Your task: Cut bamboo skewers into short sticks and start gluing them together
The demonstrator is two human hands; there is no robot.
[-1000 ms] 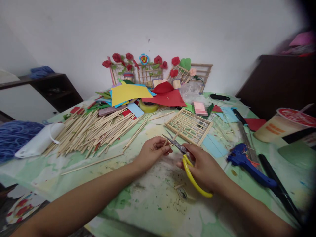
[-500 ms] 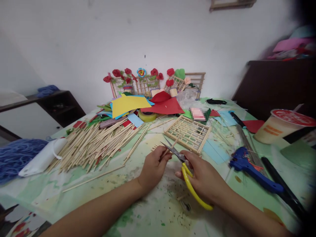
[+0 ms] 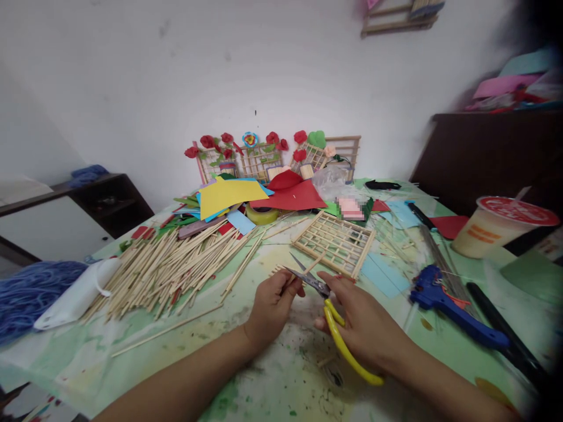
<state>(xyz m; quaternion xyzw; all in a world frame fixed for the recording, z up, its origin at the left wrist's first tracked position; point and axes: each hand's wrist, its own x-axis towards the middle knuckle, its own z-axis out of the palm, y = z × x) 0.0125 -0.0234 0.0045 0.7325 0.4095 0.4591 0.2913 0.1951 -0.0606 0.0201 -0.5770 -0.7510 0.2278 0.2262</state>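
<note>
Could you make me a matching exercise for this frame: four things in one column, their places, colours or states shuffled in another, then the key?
1. Scissors
2. Glue gun
3. Cup
4. Sticks

A. Topped with a red lid
B. Loosely piled on the table's left side
C. In the right hand, blades apart
D. Blue, lying on the right side

Pairs: 1-C, 2-D, 3-A, 4-B

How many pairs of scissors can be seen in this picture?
1: the yellow-handled scissors, in the right hand, with the blades open near the left hand. Others may be hidden under the coloured paper.
</note>
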